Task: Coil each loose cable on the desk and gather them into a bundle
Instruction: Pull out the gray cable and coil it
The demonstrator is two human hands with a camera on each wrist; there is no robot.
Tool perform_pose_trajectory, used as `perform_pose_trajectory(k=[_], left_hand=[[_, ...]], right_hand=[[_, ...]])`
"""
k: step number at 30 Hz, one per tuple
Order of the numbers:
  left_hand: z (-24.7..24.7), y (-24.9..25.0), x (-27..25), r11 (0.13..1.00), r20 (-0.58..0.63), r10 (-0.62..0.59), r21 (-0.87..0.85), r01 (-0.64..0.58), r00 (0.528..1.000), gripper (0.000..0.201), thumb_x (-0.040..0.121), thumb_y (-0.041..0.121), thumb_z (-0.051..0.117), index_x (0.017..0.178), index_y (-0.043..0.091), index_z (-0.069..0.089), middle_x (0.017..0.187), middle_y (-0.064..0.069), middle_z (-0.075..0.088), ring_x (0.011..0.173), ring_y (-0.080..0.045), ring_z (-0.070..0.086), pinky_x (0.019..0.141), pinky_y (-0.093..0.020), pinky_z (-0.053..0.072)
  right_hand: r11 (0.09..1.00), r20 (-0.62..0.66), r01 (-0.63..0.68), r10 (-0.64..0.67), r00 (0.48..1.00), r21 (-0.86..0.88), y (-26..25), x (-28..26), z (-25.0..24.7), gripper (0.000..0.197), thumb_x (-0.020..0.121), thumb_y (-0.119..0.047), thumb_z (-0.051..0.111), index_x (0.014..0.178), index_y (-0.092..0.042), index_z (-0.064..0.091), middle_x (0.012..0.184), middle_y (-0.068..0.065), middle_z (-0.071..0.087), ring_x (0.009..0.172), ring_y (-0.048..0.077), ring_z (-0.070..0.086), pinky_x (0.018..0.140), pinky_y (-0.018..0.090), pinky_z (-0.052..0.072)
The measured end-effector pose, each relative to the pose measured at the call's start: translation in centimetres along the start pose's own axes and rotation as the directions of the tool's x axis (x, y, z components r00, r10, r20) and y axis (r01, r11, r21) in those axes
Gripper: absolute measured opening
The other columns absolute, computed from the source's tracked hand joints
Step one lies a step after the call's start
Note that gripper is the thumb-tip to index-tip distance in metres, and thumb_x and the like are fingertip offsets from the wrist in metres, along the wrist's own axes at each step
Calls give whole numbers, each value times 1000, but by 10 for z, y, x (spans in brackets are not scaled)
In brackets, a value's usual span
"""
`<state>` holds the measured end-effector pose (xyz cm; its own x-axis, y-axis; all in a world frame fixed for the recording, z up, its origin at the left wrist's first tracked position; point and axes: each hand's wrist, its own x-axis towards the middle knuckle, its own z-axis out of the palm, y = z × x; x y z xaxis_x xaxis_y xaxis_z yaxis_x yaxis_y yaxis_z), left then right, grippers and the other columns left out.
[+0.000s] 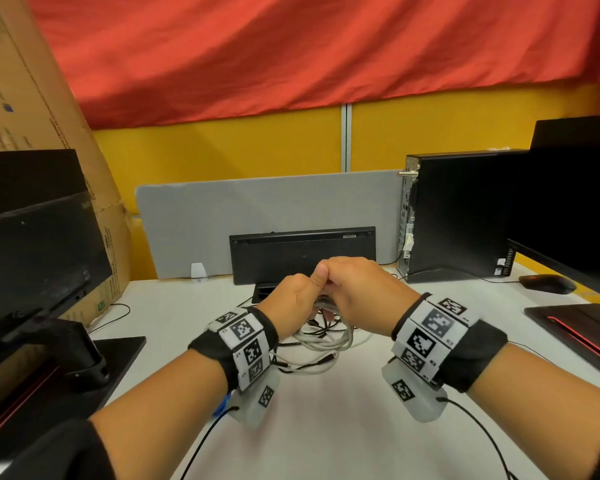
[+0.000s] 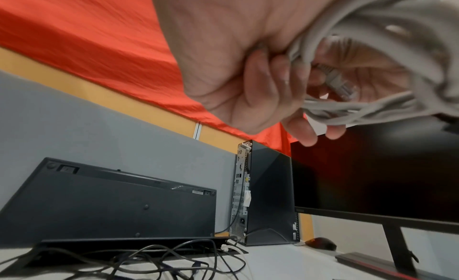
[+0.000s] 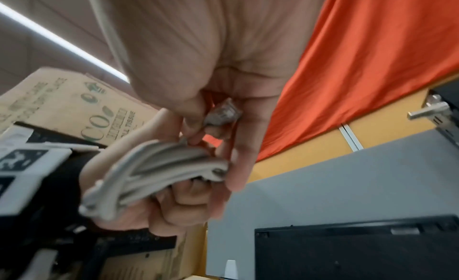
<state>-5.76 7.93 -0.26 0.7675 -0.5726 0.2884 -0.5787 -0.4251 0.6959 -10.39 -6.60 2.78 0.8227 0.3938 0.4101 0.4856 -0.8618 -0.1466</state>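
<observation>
Both hands are raised together over the white bench [image 1: 326, 427]. The left hand [image 1: 291, 299] has its fingers [image 2: 261, 83] curled round one coiled grey cable [image 2: 372, 24]. The right hand [image 1: 364, 289] pinches that cable's plug [image 3: 223, 113] between its fingers [image 3: 246, 146]. Below lie more loose cables [image 1: 323, 341], white and black, too tangled to count. Two monitors flank them.
</observation>
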Motion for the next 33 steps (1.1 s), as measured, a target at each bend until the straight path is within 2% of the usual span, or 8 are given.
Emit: perform_pose_trajectory(k=[4,7,10,16,20,25,29,33], left_hand=[[-2,3,-2,999,21,-2,-41,3,1000,78,84,67,21,69,8,69,48,3,44,38,-2,37,47,-12,35],[-4,4,-3,999,119,4,-53,2,993,25,95,32,57,85,12,69,53,14,54,46,4,47,50,-8,37],[-6,1,-2,1000,190,-8,-3,9,982,9,94,20,61,94,15,68,60,16,55,49,5,48,51,-8,39],[-4,0,-6,984,-18,-77,-163,73,997,37,101,38,42,78,21,66,58,7,42,43,-3,40,41,-19,38],[-7,2,-6,977,-90,-111,-192,92,990,51,101,48,32,70,23,64,50,13,43,43,-2,42,42,-19,39],[-3,11,0,963,-193,-164,-245,114,968,53,104,39,33,70,13,64,50,7,43,46,-11,39,44,-19,36],[3,11,8,949,-282,-265,-246,197,922,50,104,34,35,73,9,65,39,10,52,42,-10,38,43,-20,35],[3,7,13,959,-284,-256,-197,205,924,47,103,33,36,68,9,58,53,5,53,45,-13,38,51,-25,36]], right_hand=[[997,-71,52,-48,996,57,9,-3,-3,15,92,-14,56,98,-25,64,89,-6,55,83,17,56,74,37,52],[977,-162,56,-23,987,208,18,-7,-1,19,88,-9,62,90,-26,70,89,-7,58,83,13,57,75,39,52],[967,-198,68,-18,980,247,19,-9,5,17,87,-7,63,87,-23,70,89,-4,58,82,12,57,75,37,52],[966,-337,-3,92,937,257,29,-7,0,7,85,-26,71,90,-26,76,88,-8,61,82,9,59,76,32,53],[979,-181,-107,139,974,176,20,-12,4,44,81,-51,64,122,-36,63,85,-16,59,69,0,58,67,21,50],[971,-173,-84,124,977,222,11,-13,20,22,93,-15,55,109,-25,66,78,-9,62,60,2,51,59,13,36],[979,-205,-97,133,970,177,7,-15,29,45,94,-8,51,139,-17,51,111,1,66,95,11,58,83,15,42],[990,-223,-66,93,970,128,10,-16,32,52,95,-8,49,146,-17,40,97,-7,54,85,4,47,77,10,37]])
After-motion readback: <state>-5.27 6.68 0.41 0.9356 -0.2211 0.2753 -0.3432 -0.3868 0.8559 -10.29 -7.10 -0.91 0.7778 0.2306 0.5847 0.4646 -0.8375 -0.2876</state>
